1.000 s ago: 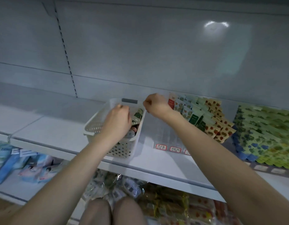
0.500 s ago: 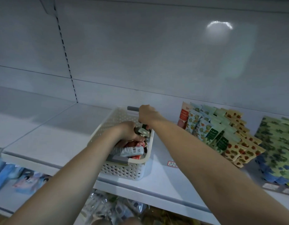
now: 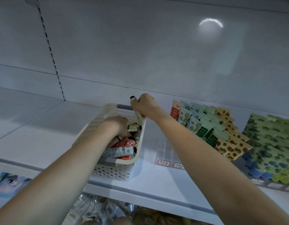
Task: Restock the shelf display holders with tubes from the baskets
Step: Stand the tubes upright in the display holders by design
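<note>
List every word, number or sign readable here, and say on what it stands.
No text can be read as words.
On the grey tube in the basket: a barcode and a recycling sign; digits too small.
On the price tags: red frames, writing blurred.
On the packets: labels too small to read.
On the tube in the right hand: no readable print.

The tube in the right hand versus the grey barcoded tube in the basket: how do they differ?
The held tube stands nearly upright, black cap up, gripped by the right hand above the basket rim; the grey tube lies flat inside. The held tube is cream and patterned; the grey tube is plain with a barcode. Both are slim tubes.
</note>
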Available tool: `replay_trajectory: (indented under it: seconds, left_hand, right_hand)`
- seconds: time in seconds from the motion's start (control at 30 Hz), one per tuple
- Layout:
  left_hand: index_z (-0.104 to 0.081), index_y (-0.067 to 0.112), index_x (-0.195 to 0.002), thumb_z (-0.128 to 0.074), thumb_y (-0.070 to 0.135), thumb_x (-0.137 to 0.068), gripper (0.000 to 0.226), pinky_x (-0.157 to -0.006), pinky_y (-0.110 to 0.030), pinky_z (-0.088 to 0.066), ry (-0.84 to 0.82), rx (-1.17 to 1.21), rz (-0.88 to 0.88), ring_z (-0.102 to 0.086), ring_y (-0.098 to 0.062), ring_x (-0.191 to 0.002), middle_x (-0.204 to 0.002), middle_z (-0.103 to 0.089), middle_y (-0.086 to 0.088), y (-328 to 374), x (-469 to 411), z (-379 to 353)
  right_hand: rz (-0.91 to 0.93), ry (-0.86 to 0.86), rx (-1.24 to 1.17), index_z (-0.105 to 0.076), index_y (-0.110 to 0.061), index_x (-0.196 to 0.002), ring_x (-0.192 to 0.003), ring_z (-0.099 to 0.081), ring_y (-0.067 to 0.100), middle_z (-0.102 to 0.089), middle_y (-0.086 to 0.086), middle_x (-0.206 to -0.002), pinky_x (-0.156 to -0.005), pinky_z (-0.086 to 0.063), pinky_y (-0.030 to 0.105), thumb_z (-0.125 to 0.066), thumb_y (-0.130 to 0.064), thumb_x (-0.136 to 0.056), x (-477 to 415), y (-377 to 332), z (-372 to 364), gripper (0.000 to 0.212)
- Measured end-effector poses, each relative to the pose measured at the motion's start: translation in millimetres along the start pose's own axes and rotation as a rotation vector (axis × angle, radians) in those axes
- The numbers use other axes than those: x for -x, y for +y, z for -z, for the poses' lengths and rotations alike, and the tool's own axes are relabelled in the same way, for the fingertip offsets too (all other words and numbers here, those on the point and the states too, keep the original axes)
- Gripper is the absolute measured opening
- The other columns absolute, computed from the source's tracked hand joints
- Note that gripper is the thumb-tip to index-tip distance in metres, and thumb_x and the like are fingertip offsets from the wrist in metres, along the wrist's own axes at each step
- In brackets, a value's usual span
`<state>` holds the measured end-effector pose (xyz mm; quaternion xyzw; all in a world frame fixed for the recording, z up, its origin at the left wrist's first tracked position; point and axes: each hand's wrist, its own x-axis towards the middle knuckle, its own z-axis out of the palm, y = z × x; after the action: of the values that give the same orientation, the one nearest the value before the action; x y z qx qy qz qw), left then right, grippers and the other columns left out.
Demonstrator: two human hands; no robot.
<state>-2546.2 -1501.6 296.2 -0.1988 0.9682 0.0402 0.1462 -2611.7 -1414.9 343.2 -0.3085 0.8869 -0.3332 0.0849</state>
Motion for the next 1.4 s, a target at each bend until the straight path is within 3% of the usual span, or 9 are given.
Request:
replay_trajectory:
  seconds: [0.2,0.33,0.47,0.6,0.8,0.97,1.1,1.27,1.4]
  left_hand:
    - [-0.055,0.004,-0.108,-0.055,0.031,-0.091,0.032,-0.078,-0.029,-0.048,-0.024,0.131,0.09,-0.057,-0.021,-0.087,-0.103,-0.061,-0.009,-0.2,-8.0,0.7]
    - [-0.056,0.005,-0.103,-0.054,0.031,-0.091,0.029,-0.073,-0.027,-0.047,0.04,0.16,0.122,-0.058,-0.02,-0.081,-0.081,-0.057,-0.003,-1.4,-6.2,-2.8]
    - [-0.055,0.009,-0.085,-0.055,0.028,-0.089,0.02,-0.055,-0.023,-0.038,0.169,0.156,0.15,-0.051,-0.014,-0.063,-0.07,-0.051,0.0,-0.9,9.3,3.6]
    - [-0.052,0.011,-0.072,-0.063,0.027,-0.084,0.023,-0.049,-0.025,-0.034,0.376,0.567,0.172,-0.051,-0.017,-0.057,-0.066,-0.054,-0.004,-8.5,34.8,9.2]
    - [-0.052,0.016,-0.073,-0.072,0.018,-0.078,0.021,-0.054,-0.025,-0.035,0.526,1.275,0.071,-0.047,-0.016,-0.057,-0.065,-0.052,-0.002,13.6,89.6,7.5]
    - [-0.059,0.016,-0.087,-0.07,0.017,-0.082,0.012,-0.061,-0.026,-0.044,0.351,1.779,-0.09,-0.063,-0.015,-0.065,-0.068,-0.066,0.001,42.6,128.8,5.9]
    - [-0.058,0.013,-0.094,-0.071,0.018,-0.078,0.02,-0.064,-0.029,-0.05,0.318,1.775,-0.147,-0.068,-0.015,-0.066,-0.08,-0.068,-0.003,57.3,145.1,1.7]
    - [-0.061,0.011,-0.085,-0.069,0.01,-0.08,0.009,-0.055,-0.02,-0.054,0.273,1.725,-0.174,-0.068,-0.011,-0.06,-0.067,-0.071,0.001,65.4,155.5,-5.1]
    - [-0.06,0.011,-0.081,-0.069,0.007,-0.08,0.009,-0.057,-0.021,-0.055,0.341,1.771,-0.155,-0.067,-0.011,-0.059,-0.066,-0.07,0.0,68.3,156.2,-11.2]
  right_hand:
    - [0.02,0.061,-0.136,-0.046,-0.006,-0.059,-0.049,-0.036,0.016,-0.041,0.005,-0.055,-0.046,-0.028,0.024,-0.045,-0.026,-0.095,22.9,9.8,25.1,0.041]
    - [-0.009,0.061,-0.298,-0.058,0.002,-0.112,-0.069,-0.064,0.023,-0.063,0.016,-0.091,-0.065,-0.055,0.036,-0.039,-0.018,-0.096,32.4,18.8,37.0,0.031]
    - [-0.064,-0.039,-0.507,-0.053,-0.002,-0.09,-0.062,-0.065,0.02,-0.06,0.012,-0.076,-0.059,-0.054,0.032,-0.041,-0.02,-0.099,44.7,32.5,46.3,0.024]
    - [-0.007,-0.132,-0.601,-0.058,-0.003,-0.102,-0.073,-0.066,0.015,-0.065,0.012,-0.087,-0.069,-0.055,0.028,-0.055,-0.013,-0.093,68.8,38.8,61.6,0.014]
    - [0.101,-0.06,-0.446,-0.062,-0.028,-0.091,-0.089,-0.069,0.024,-0.071,0.005,-0.098,-0.085,-0.051,0.055,-0.071,-0.01,-0.077,106.7,57.3,71.3,0.024]
    - [0.36,0.09,-0.355,-0.06,-0.01,-0.109,-0.071,-0.058,-0.013,-0.062,-0.01,-0.095,-0.062,-0.045,0.004,-0.066,0.003,-0.08,141.9,79.7,62.0,0.032]
    - [0.54,0.259,-0.164,-0.063,-0.004,-0.107,-0.087,-0.058,-0.006,-0.059,-0.012,-0.098,-0.082,-0.044,0.007,-0.065,0.006,-0.079,158.1,92.5,48.8,0.03]
    - [0.702,0.391,-0.031,-0.065,-0.003,-0.103,-0.097,-0.058,0.018,-0.063,0.001,-0.102,-0.084,-0.049,0.031,-0.064,-0.002,-0.076,165.7,93.9,50.8,0.028]
    - [0.475,0.349,-0.07,-0.053,-0.007,-0.124,-0.114,-0.046,0.007,-0.053,-0.002,-0.118,-0.098,-0.039,0.025,-0.071,-0.003,-0.077,167.4,93.6,59.1,0.05]
